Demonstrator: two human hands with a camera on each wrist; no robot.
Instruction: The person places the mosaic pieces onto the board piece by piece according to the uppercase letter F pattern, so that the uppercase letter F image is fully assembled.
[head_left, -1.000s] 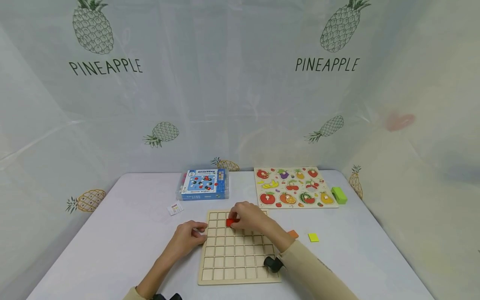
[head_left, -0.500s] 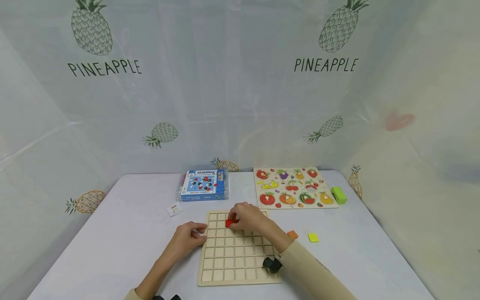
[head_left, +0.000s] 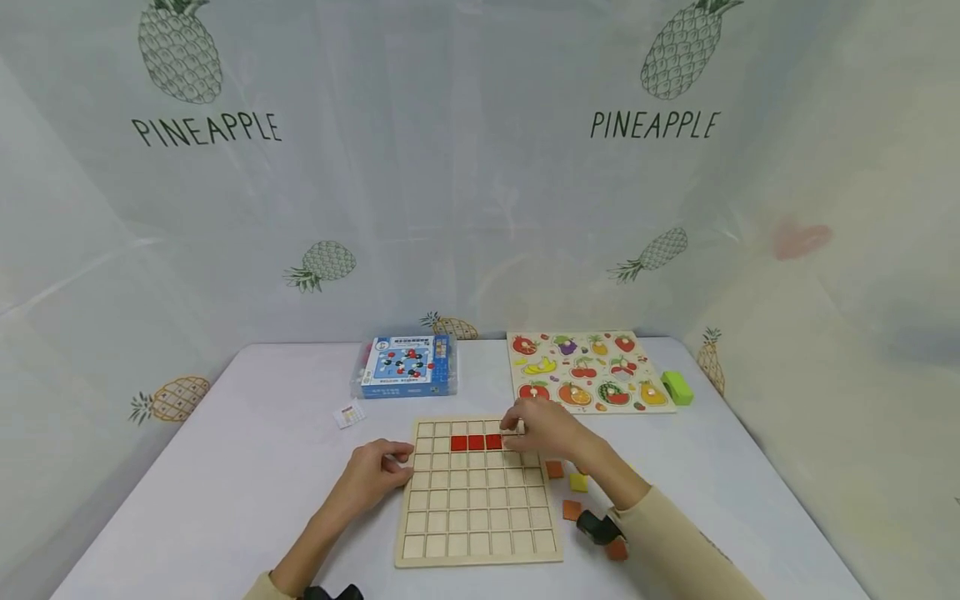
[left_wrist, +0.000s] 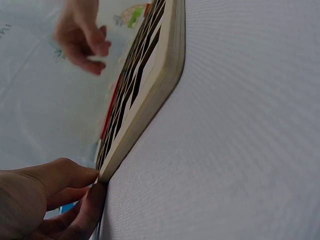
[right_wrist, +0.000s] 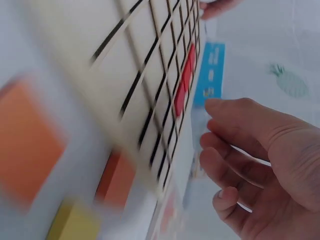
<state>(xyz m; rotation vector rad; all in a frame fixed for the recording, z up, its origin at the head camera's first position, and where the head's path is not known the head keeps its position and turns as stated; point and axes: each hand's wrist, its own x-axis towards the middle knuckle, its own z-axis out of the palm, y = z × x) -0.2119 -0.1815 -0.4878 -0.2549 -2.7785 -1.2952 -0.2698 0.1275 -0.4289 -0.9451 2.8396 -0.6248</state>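
my left hand [head_left: 372,468] is clamped at the left edge of the board [head_left: 480,560]. the left wrist view shows the grip, which is small from the head: thumb on the rim, fingers bent against the outer side. my right hand [head_left: 546,428] is released, above the far right cells; the right wrist view shows its fingers loosely bent, holding nothing.

three red tiles [head_left: 476,442] sit side by side in the second row from the board's far edge, in the third to fifth cells from the left. the head view gives this position; the left wrist view reduces them to a thin red strip.

to the right of the board lie orange tiles [head_left: 572,510] and a yellow tile [head_left: 578,482]. only the right wrist view shows their thickness, though they are blurred there.

my right hand covers some far right cells and the near edge of the fruit puzzle [head_left: 592,373]. my right forearm partly hides a small piece, hard to identify. the left wrist view cuts off the board at the top; the right wrist view cuts off my left hand.
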